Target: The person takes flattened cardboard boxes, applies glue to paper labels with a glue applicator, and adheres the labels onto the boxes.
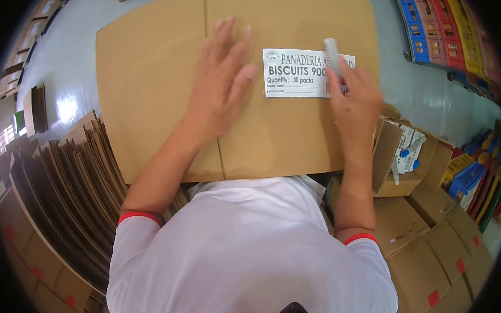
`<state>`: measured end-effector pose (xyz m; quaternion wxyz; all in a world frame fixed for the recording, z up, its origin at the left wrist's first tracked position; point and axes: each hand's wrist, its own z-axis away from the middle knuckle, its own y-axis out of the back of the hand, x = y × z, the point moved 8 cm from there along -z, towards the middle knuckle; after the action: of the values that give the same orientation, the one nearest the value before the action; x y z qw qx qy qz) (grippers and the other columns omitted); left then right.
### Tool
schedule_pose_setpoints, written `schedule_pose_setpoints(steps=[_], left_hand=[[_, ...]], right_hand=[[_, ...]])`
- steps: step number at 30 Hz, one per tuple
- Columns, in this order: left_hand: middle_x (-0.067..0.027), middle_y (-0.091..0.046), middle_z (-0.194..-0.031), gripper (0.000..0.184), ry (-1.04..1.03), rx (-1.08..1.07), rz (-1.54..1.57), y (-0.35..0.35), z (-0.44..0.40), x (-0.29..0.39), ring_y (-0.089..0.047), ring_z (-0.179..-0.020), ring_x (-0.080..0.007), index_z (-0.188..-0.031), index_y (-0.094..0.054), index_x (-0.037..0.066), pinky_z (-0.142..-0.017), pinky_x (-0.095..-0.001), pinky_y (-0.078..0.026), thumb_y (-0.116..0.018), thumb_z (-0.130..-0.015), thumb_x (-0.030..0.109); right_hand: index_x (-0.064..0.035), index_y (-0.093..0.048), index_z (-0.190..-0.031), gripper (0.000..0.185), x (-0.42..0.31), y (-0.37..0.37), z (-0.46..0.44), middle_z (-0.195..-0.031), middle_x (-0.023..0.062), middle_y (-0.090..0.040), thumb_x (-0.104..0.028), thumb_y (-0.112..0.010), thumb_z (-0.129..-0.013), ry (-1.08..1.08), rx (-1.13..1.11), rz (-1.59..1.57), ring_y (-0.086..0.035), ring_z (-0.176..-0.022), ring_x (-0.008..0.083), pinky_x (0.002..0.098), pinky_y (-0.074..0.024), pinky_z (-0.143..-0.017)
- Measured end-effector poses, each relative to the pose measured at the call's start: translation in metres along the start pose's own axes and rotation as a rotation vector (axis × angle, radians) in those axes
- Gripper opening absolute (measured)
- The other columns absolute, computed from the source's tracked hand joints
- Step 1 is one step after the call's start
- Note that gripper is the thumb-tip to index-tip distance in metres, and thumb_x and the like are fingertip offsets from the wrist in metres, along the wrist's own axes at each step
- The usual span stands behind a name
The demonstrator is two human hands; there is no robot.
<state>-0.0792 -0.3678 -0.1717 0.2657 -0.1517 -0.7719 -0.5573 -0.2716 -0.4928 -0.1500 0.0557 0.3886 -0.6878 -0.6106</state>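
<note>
A flat brown cardboard sheet (147, 96) lies in front of me, with a vertical crease left of its middle. On its right part is a white printed label (293, 74) reading "BISCUITS" and "Quantity: 30 packs". My right hand (356, 99) grips a whitish stick-like object (331, 51) over the label's right end and hides part of the print. To the left of the label, my left hand (220, 82) rests over the cardboard near the crease, fingers spread and slightly blurred, holding nothing.
Many cardboard sheets (70, 188) stand on edge at the left. An open box (394, 188) at the right holds labels and blue-tipped objects. Closed cartons (424, 265) lie at the lower right. Coloured crates (446, 36) are stacked at the upper right.
</note>
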Motion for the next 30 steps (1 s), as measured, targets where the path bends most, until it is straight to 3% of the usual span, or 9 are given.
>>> schedule_pose_setpoints(steps=[2, 8, 12, 14, 18, 20, 24, 27, 30], left_hand=[[-0.0242, -0.031, -0.165, 0.052, 0.078, 0.133, 0.331, 0.013, -0.004, -0.016, -0.027, -0.154, -0.0443, -0.153, -0.048, 0.002, -0.124, -0.0527, -0.023, -0.048, -0.109, 0.030], [-0.0197, -0.032, -0.167, 0.052, 0.009, 0.138, 0.223, 0.018, -0.009, -0.021, -0.026, -0.154, -0.0449, -0.155, -0.046, 0.005, -0.124, -0.0514, -0.024, -0.048, -0.108, 0.028], [-0.0152, -0.031, -0.168, 0.050, -0.019, 0.084, 0.095, 0.013, -0.006, -0.010, -0.023, -0.155, -0.0439, -0.156, -0.049, 0.014, -0.124, -0.0545, -0.024, -0.049, -0.108, 0.031], [-0.0124, -0.029, -0.169, 0.048, -0.035, -0.084, -0.229, 0.002, -0.007, -0.004, -0.021, -0.156, -0.0419, -0.154, -0.051, 0.024, -0.123, -0.0588, -0.024, -0.050, -0.108, 0.036], [-0.0104, -0.028, -0.170, 0.048, -0.079, -0.163, -0.363, -0.007, -0.006, 0.000, -0.021, -0.157, -0.0410, -0.155, -0.050, 0.029, -0.125, -0.0593, -0.018, -0.046, -0.108, 0.037], [-0.0119, -0.027, -0.170, 0.049, -0.104, -0.196, -0.369, -0.006, -0.001, 0.002, -0.022, -0.156, -0.0407, -0.155, -0.050, 0.031, -0.124, -0.0597, -0.020, -0.048, -0.107, 0.037], [-0.0135, -0.027, -0.170, 0.049, -0.152, -0.303, -0.408, -0.003, 0.027, 0.014, -0.023, -0.156, -0.0411, -0.155, -0.050, 0.032, -0.124, -0.0602, -0.021, -0.047, -0.107, 0.038], [-0.0147, -0.026, -0.170, 0.049, -0.160, -0.439, -0.390, -0.002, 0.052, 0.024, -0.022, -0.157, -0.0395, -0.155, -0.049, 0.035, -0.125, -0.0594, -0.020, -0.048, -0.106, 0.039], [-0.0161, -0.026, -0.170, 0.059, -0.210, -0.530, -0.356, -0.007, 0.061, 0.029, -0.022, -0.157, -0.0381, -0.160, -0.042, 0.023, -0.126, -0.0582, -0.017, -0.051, -0.104, 0.041]], right_hand=[[-0.0049, -0.074, -0.115, 0.028, -0.038, -0.021, 0.000, -0.083, 0.0101, -0.064, -0.020, -0.074, -0.092, 0.107, -0.032, -0.073, -0.065, -0.067, 0.0279, 0.0402, -0.0518, -0.060], [-0.0041, -0.072, -0.112, 0.027, -0.111, -0.057, -0.001, -0.087, 0.0129, -0.066, -0.021, -0.074, -0.091, 0.230, -0.176, -0.225, -0.067, -0.072, 0.0323, 0.0438, -0.0537, -0.063], [-0.0032, -0.075, -0.111, 0.027, -0.012, -0.012, -0.012, -0.087, 0.0110, -0.068, -0.021, -0.076, -0.091, -0.033, -0.048, -0.050, -0.067, -0.070, 0.0275, 0.0376, -0.0532, -0.065], [-0.0049, -0.072, -0.109, 0.026, 0.042, 0.014, -0.013, -0.092, 0.0128, -0.068, -0.025, -0.073, -0.093, -0.223, -0.066, 0.036, -0.068, -0.078, 0.0338, 0.0445, -0.0538, -0.070], [-0.0049, -0.073, -0.109, 0.026, 0.050, 0.023, -0.008, -0.092, 0.0124, -0.068, -0.025, -0.073, -0.092, -0.206, -0.044, 0.200, -0.067, -0.077, 0.0333, 0.0440, -0.0532, -0.069], [-0.0049, -0.072, -0.110, 0.027, 0.010, 0.008, 0.002, -0.088, 0.0125, -0.067, -0.024, -0.074, -0.091, -0.002, -0.025, 0.023, -0.066, -0.075, 0.0331, 0.0430, -0.0527, -0.067], [-0.0057, -0.072, -0.113, 0.028, -0.005, -0.001, 0.009, -0.086, 0.0113, -0.067, -0.021, -0.075, -0.090, -0.003, -0.061, -0.075, -0.065, -0.071, 0.0268, 0.0378, -0.0530, -0.066], [-0.0055, -0.070, -0.116, 0.026, 0.041, -0.005, 0.010, -0.087, 0.0064, -0.068, -0.017, -0.074, -0.093, -0.353, -0.181, -0.269, -0.064, -0.069, 0.0151, 0.0302, -0.0528, -0.065], [0.0005, -0.065, -0.119, 0.025, 0.074, 0.007, 0.010, -0.087, 0.0013, -0.066, -0.017, -0.067, -0.102, -0.436, 0.159, -0.861, -0.060, -0.074, 0.0064, 0.0238, -0.0505, -0.065]])
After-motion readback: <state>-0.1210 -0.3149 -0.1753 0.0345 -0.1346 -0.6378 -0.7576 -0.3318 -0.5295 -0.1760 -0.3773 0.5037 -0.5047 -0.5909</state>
